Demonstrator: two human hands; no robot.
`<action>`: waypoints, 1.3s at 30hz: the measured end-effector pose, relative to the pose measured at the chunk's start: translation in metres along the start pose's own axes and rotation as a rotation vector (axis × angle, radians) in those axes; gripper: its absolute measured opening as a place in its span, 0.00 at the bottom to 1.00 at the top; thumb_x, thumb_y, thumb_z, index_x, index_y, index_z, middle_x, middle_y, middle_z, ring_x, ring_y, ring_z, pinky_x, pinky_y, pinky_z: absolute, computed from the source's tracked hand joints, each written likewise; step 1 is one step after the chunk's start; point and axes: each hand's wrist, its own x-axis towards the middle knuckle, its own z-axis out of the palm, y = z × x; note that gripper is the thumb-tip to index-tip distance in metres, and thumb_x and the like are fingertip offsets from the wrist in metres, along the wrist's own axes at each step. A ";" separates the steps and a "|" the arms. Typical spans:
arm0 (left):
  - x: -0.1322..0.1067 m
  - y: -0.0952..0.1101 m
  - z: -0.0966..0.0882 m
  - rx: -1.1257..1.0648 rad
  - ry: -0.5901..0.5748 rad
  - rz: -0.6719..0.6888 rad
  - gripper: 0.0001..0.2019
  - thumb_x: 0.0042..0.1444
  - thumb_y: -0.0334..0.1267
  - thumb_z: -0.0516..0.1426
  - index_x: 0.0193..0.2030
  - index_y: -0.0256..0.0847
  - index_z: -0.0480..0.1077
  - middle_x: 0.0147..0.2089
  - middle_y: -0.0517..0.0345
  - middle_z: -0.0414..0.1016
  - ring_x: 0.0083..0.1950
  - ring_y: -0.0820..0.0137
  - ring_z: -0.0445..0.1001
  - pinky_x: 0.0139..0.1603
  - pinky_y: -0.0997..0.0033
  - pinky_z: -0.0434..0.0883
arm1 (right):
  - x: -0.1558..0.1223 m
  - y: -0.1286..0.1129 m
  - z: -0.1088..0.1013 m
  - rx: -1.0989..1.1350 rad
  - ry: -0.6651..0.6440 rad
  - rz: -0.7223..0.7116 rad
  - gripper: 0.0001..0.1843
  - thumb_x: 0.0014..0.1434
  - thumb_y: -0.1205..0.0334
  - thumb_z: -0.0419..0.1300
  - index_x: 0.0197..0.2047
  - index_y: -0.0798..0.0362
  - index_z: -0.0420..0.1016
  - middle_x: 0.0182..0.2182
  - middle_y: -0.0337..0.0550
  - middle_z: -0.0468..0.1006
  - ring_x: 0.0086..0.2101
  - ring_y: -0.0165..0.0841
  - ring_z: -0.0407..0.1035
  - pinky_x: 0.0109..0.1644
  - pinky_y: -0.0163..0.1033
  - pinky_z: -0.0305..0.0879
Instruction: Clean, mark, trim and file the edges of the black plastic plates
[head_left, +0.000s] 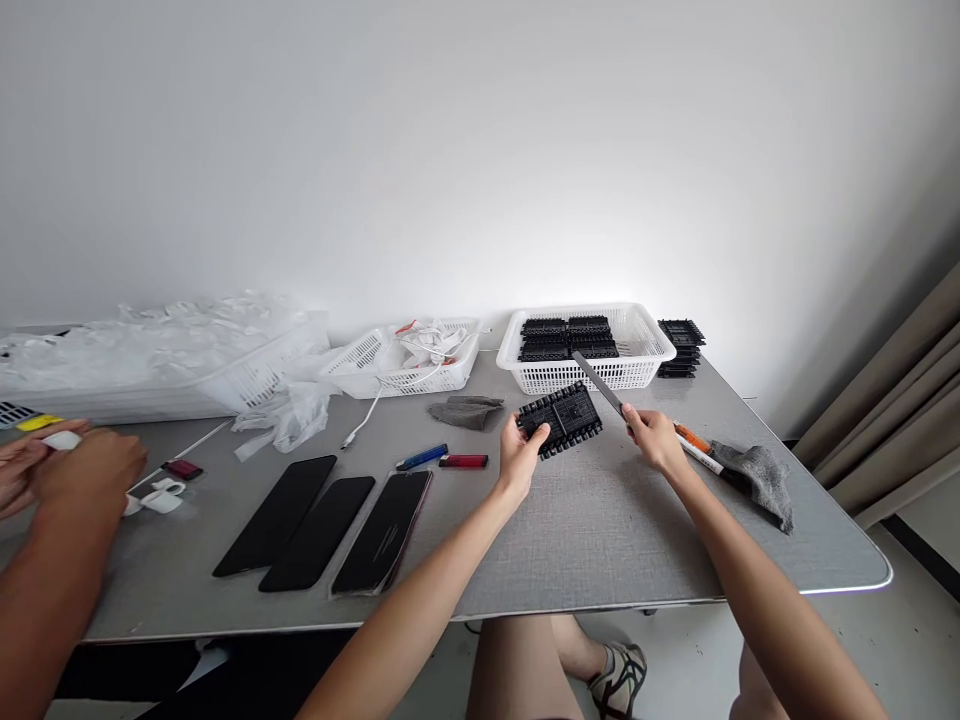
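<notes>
My left hand [521, 452] grips the near-left edge of a black ribbed plastic part [564, 418], held tilted just above the grey table [585, 530]. My right hand [654, 436] is closed round the handle of a flat metal file [598, 382], whose blade points up and left over the part's far right corner. Behind them a white basket [637, 368] holds more of the black parts, and a short stack of the same parts [681, 346] stands to its right.
Three dark phones [330, 532] lie at the centre left, with a blue pen [421, 457] and a red lighter [463, 461] beyond. Grey cloths [759, 474] [466, 410], an orange marker [691, 437], a cable basket [409, 360] and plastic bags [150, 345] are about. Another person's hands [67, 470] work at far left.
</notes>
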 end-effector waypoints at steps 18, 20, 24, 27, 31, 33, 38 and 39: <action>-0.007 -0.008 -0.002 0.425 -0.230 0.009 0.21 0.58 0.53 0.57 0.52 0.41 0.70 0.43 0.52 0.79 0.44 0.60 0.77 0.43 0.63 0.74 | -0.007 -0.011 0.022 0.681 -0.181 0.079 0.27 0.38 0.44 0.73 0.30 0.52 0.65 0.22 0.33 0.67 0.19 0.23 0.53 0.18 0.31 0.55; -0.007 -0.009 -0.003 0.385 -0.250 -0.025 0.21 0.58 0.51 0.58 0.54 0.42 0.68 0.47 0.52 0.78 0.48 0.61 0.77 0.47 0.62 0.74 | -0.008 -0.011 0.022 0.696 -0.155 0.079 0.28 0.38 0.44 0.73 0.33 0.51 0.65 0.21 0.30 0.63 0.20 0.23 0.53 0.18 0.31 0.55; -0.010 -0.009 0.000 0.247 -0.365 -0.197 0.25 0.57 0.50 0.60 0.58 0.42 0.65 0.47 0.48 0.79 0.48 0.59 0.78 0.48 0.60 0.75 | -0.009 -0.012 0.020 0.631 -0.153 0.030 0.28 0.42 0.41 0.70 0.36 0.51 0.66 0.21 0.28 0.58 0.19 0.24 0.52 0.20 0.32 0.56; -0.013 -0.011 0.001 0.248 -0.405 -0.188 0.24 0.54 0.48 0.63 0.55 0.40 0.67 0.51 0.45 0.78 0.51 0.57 0.77 0.50 0.57 0.74 | -0.012 -0.017 0.016 0.422 -0.160 -0.086 0.25 0.49 0.38 0.65 0.33 0.51 0.67 0.21 0.30 0.61 0.20 0.26 0.54 0.24 0.34 0.56; -0.010 -0.015 -0.002 0.444 -0.260 0.048 0.20 0.55 0.44 0.61 0.52 0.39 0.67 0.53 0.45 0.76 0.56 0.56 0.74 0.59 0.53 0.67 | -0.020 -0.025 0.012 0.061 -0.077 -0.199 0.28 0.60 0.35 0.51 0.26 0.52 0.67 0.19 0.35 0.62 0.23 0.29 0.57 0.28 0.35 0.52; -0.009 -0.016 -0.004 0.550 -0.172 0.132 0.20 0.55 0.43 0.61 0.52 0.39 0.66 0.53 0.44 0.75 0.56 0.54 0.73 0.60 0.51 0.66 | -0.024 -0.029 0.013 -0.039 -0.078 -0.179 0.31 0.64 0.35 0.45 0.24 0.52 0.68 0.17 0.36 0.62 0.21 0.30 0.58 0.27 0.35 0.50; -0.012 -0.013 -0.004 0.613 -0.095 0.218 0.22 0.54 0.43 0.61 0.54 0.40 0.64 0.52 0.43 0.74 0.57 0.52 0.72 0.58 0.54 0.66 | -0.032 -0.035 0.023 -0.081 -0.189 -0.206 0.32 0.66 0.38 0.43 0.22 0.52 0.66 0.17 0.37 0.65 0.21 0.30 0.60 0.27 0.35 0.50; -0.013 -0.012 -0.003 0.615 -0.098 0.229 0.21 0.55 0.43 0.61 0.53 0.40 0.64 0.50 0.44 0.74 0.55 0.52 0.73 0.56 0.54 0.67 | -0.033 -0.036 0.025 -0.076 -0.196 -0.207 0.31 0.66 0.39 0.43 0.21 0.52 0.65 0.17 0.37 0.65 0.21 0.30 0.59 0.27 0.35 0.50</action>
